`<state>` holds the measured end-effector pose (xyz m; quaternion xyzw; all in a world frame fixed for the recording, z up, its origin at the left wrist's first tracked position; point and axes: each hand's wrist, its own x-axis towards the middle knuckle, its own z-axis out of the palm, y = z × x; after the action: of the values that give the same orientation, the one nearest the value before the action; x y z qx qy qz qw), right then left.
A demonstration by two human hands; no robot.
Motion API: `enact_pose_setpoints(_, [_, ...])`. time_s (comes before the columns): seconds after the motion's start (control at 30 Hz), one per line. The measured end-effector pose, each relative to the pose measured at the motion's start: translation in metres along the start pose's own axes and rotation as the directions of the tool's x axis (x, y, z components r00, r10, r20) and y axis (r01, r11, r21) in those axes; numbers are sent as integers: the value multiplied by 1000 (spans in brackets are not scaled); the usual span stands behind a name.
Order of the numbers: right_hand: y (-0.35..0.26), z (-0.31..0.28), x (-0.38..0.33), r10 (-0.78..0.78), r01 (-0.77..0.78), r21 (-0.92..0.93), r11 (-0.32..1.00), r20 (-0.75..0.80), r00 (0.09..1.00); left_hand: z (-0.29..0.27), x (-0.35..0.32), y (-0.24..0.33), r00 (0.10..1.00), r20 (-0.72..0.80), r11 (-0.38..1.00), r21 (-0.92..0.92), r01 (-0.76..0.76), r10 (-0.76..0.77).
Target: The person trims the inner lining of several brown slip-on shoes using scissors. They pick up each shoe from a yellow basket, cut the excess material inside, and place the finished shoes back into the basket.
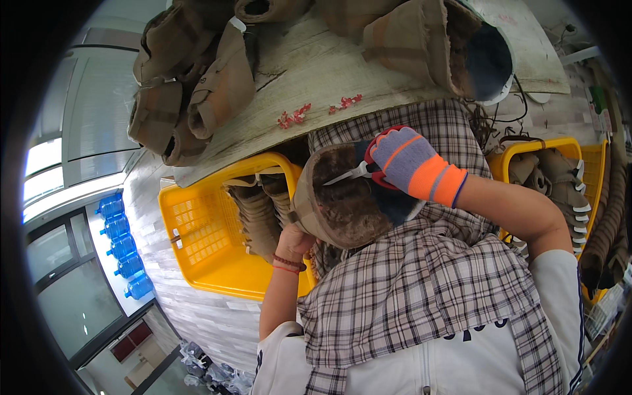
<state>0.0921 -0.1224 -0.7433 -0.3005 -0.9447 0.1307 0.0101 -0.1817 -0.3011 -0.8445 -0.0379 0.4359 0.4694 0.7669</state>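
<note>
Head view: 1 boot (304, 214) in work, held above the lap in front of the plaid apron (408, 283), just right of the left basket (191, 266) in the picture.

Left hand (297, 241): bare, clamped on the boot's near-left edge. Finger ends hidden behind it.
Right hand (408, 164): gloved, closed around the red handles of the scissors (355, 173). Blades reach into the boot's mouth, over the brown fur lining (352, 207). Can't tell if the tips touch the pile, or whether the blades are parted.

Progress: my read is mid-job on this boot, scissors at the lining. No finished cut I can make out; how much is left on it, can't say. More boots lie on the bench (296, 92): 1 bunch (224, 89) at left, more (408, 43) at right. Nested stacks sit in the left basket and the right basket (498, 164). Which are done and which are waiting, pictures don't settle.

Orientation: mouth faces up toward the camera, tipped somewhat right. Long axis runs mostly along the line of sight, so heavily foreshortened; outer wall shows on the left. Far end hidden, so toe direction unknown. Scissors point left, tips slightly toward the wearer.
</note>
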Motion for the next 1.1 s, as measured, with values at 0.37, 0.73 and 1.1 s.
enact_pose_setpoints(0.37, [4,4,-3,2,-2,14,1000,-46,999,-2,1,3,996,74,999,24,44,-45])
enact_pose_setpoints(0.73, [6,2,-14,74,-72,58,996,-31,997,6,-1,1,1000,23,999,41,11,-12])
enact_pose_setpoints(1.1, [-5,7,-4,73,-74,38,997,33,997,-3,0,-1,996,83,999,19,36,-37])
